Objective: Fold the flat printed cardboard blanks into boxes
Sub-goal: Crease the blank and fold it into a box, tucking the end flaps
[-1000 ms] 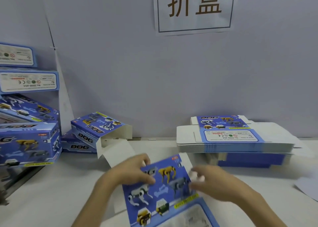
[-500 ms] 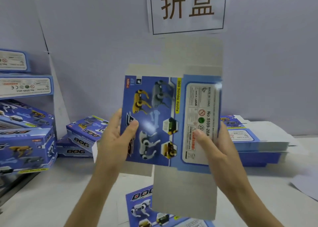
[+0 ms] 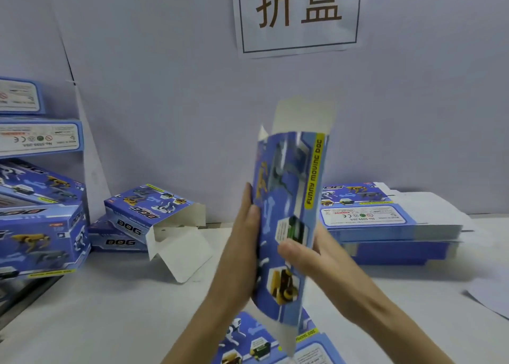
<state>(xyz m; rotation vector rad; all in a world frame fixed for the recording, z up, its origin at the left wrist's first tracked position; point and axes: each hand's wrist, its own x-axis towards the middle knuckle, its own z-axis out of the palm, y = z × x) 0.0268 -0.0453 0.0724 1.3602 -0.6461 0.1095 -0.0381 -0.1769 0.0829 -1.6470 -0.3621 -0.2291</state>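
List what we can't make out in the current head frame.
Head view:
held blank: motion blur smears its print; its far side is turned away.
right hand: only the thumb shows, fingers hidden behind the held blank.
blank on the table: cut off by the bottom edge, partly covered by the held blank.
stack of flat blanks: left end behind the held blank; sheet count too fine.

Held a printed blank (image 3: 289, 198) upright over the table (image 3: 110, 308) — pinched it with the right hand (image 3: 311, 256), thumb on the printed face, and pressed its left edge with the left hand (image 3: 245, 242), fingers straight. Had it bowed, white flap on top. Had a stack of flat blanks (image 3: 385, 226) behind at right, folded boxes (image 3: 41, 239) at left.
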